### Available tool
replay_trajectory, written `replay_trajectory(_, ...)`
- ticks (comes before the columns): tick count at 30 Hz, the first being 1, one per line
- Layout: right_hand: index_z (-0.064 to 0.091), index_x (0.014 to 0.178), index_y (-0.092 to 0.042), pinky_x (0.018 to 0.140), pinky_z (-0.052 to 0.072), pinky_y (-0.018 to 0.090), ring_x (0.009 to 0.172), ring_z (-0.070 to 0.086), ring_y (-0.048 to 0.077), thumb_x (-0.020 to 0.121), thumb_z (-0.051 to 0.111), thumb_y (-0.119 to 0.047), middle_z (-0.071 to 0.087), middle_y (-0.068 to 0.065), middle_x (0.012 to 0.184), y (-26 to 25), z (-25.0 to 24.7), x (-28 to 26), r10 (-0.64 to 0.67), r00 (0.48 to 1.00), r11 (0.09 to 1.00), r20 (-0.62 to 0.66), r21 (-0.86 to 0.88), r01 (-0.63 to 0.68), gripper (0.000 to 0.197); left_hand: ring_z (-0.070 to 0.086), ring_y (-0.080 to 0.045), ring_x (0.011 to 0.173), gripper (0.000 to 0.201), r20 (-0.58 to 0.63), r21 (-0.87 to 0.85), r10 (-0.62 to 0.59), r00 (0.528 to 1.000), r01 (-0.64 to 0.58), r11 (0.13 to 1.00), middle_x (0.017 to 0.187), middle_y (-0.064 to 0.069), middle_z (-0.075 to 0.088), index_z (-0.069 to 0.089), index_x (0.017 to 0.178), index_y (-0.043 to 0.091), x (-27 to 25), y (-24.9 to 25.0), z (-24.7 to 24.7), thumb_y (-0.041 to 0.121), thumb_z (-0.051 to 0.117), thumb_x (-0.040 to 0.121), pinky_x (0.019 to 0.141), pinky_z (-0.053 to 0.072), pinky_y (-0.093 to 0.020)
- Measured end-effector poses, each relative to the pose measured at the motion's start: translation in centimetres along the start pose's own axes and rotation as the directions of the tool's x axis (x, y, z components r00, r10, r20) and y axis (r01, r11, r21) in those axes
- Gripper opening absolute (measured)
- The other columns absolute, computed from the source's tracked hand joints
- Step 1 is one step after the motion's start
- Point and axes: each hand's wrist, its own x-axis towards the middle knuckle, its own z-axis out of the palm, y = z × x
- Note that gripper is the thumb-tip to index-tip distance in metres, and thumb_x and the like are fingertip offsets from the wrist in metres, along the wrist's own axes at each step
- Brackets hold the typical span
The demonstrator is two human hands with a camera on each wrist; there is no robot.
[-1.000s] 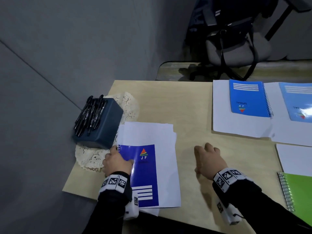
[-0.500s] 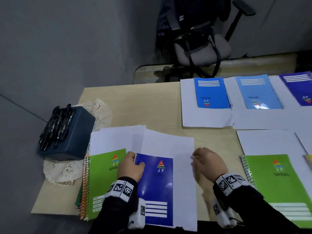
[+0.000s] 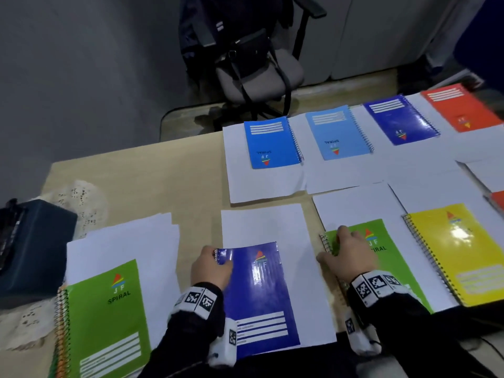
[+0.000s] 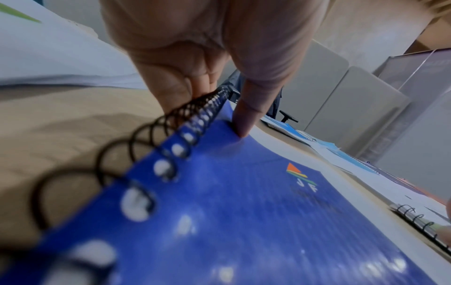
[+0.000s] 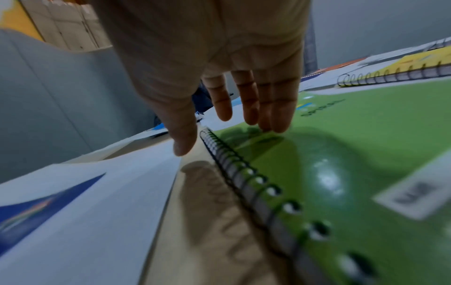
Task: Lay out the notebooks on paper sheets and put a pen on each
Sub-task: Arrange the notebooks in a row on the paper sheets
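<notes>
A dark blue spiral notebook [image 3: 259,296] [image 4: 244,212] lies on a white sheet [image 3: 272,222] at the table's near edge. My left hand [image 3: 218,257] [image 4: 217,108] pinches its top-left corner at the spiral, thumb on the cover. My right hand [image 3: 335,246] [image 5: 234,131] is flat, with straight fingertips touching the top-left corner of a green notebook [image 3: 392,268] [image 5: 366,154] on its own sheet [image 3: 354,205]. Black pens [image 3: 11,230] stick out of a dark box [image 3: 35,255] at the far left.
A stack of notebooks with a green one on top [image 3: 109,317] lies on spare sheets [image 3: 122,241] at the left. A yellow notebook [image 3: 458,249] lies to the right. Blue [image 3: 270,143], light blue [image 3: 335,132], dark blue [image 3: 398,118] and orange [image 3: 461,107] notebooks line the far row. An office chair [image 3: 259,75] stands behind the table.
The dark blue notebook and its sheet have slid right, off the stack, uncovering the green notebook there. My right hand has moved from the sheet's right edge onto the other green notebook.
</notes>
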Motion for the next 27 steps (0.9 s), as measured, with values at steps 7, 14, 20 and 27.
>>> replay_trajectory(7, 0.045, 0.119, -0.008, 0.083, 0.047, 0.034, 0.107, 0.056, 0.031, 0.078, 0.063, -0.025, 0.052, 0.013, 0.117, -0.2, -0.7, 0.6, -0.054, 0.997, 0.992, 0.064, -0.113, 0.061, 0.048, 0.056, -0.022, 0.073, 0.018, 0.008, 0.014, -0.002, 1.0, 0.002, 1.0, 0.082, -0.002, 0.061, 0.054, 0.097, 0.013, -0.4, 1.5, 1.8, 0.014, 0.062, 0.081, 0.068, 0.039, -0.023)
replay_trajectory(14, 0.059, 0.1, -0.006, 0.075, 0.046, 0.031, 0.095, 0.06, 0.03, 0.078, 0.058, -0.025, 0.063, 0.013, 0.103, 0.8, -1.7, 1.5, -0.046, 0.998, 0.999, 0.033, -0.014, 0.046, 0.029, 0.057, -0.024, 0.075, 0.022, 0.025, 0.004, -0.021, 0.999, 0.021, 1.0, 0.084, -0.004, 0.062, 0.054, 0.099, 0.012, -0.2, 2.8, 3.3, 0.018, 0.063, 0.081, 0.07, 0.042, -0.025)
replay_trajectory(20, 0.06, 0.096, -0.008, 0.07, 0.043, 0.029, 0.09, 0.058, 0.027, 0.08, 0.058, -0.029, 0.059, 0.009, 0.101, 1.0, -1.3, 1.5, -0.066, 0.997, 0.997, 0.028, -0.029, 0.067, 0.027, 0.056, -0.021, 0.074, 0.027, 0.016, 0.02, 0.0, 1.0, 0.0, 1.0, 0.081, 0.0, 0.059, 0.049, 0.101, 0.011, -0.3, 3.1, 3.5, 0.023, 0.064, 0.082, 0.068, 0.041, -0.024)
replay_trajectory(27, 0.059, 0.11, -0.01, 0.077, 0.048, 0.032, 0.095, 0.058, 0.026, 0.082, 0.062, -0.033, 0.054, 0.008, 0.111, 0.7, -0.9, 1.2, -0.082, 0.996, 0.994, 0.04, -0.064, 0.085, 0.037, 0.058, -0.025, 0.091, 0.045, 0.005, 0.118, 0.049, 0.999, -0.049, 0.992, 0.108, -0.008, 0.059, 0.048, 0.118, 0.011, 0.1, 1.9, 2.8, 0.026, 0.067, 0.08, 0.076, 0.044, -0.027)
